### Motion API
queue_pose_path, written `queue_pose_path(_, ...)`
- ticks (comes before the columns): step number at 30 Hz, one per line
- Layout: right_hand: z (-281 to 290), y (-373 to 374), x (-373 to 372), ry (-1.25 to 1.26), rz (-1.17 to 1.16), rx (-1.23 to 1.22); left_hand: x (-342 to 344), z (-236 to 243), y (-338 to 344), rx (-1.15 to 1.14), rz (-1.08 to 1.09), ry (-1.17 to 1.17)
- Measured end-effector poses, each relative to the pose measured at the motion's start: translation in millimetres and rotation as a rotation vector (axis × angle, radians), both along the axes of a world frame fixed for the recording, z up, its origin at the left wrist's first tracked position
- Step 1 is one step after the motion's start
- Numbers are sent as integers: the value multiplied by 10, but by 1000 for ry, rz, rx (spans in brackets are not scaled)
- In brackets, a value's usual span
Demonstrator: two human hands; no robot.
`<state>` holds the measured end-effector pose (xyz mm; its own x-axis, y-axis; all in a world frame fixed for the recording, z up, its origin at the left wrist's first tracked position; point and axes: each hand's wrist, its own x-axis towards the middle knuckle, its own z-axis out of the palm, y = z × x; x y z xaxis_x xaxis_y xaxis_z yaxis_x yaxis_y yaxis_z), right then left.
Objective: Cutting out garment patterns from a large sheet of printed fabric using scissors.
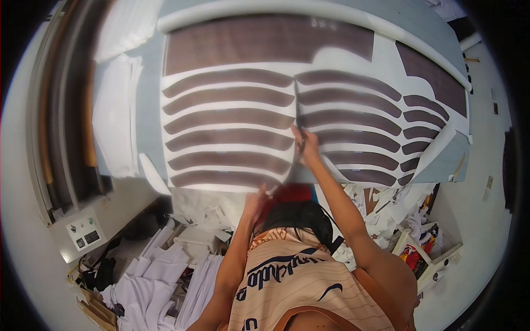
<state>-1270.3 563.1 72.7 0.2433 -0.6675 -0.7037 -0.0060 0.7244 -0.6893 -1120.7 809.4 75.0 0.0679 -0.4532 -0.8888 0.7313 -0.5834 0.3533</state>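
A wide white paper sheet printed with rows of curved brown strips lies over the blue-grey table. My right hand is closed around dark scissors between the left and middle columns of strips. At that place the paper is parted from its near edge, and a dark narrow line continues upward. My left hand pinches the near edge of the left section, below its lowest strip. The scissors' blades are partly hidden and blurred.
A long white paper roll lies along the table's far side. White sheets rest at the left, beside a machine with a control panel. White fabric is piled below, and paper scraps fill the space under the table's near edge.
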Motion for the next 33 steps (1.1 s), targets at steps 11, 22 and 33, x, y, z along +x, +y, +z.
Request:
queue_pose_path(11, 44, -119, -51, 19, 5, -64, -71, 2, 0, -32, 61, 7)
queue_pose_path(22, 431, -752, -517, 88, 307, 17, -202, -23, -64, 48, 147, -95)
queue_pose_path(33, 604, -2164, -1023, 175, 835, -38, -472, -229, -107, 165, 223, -223)
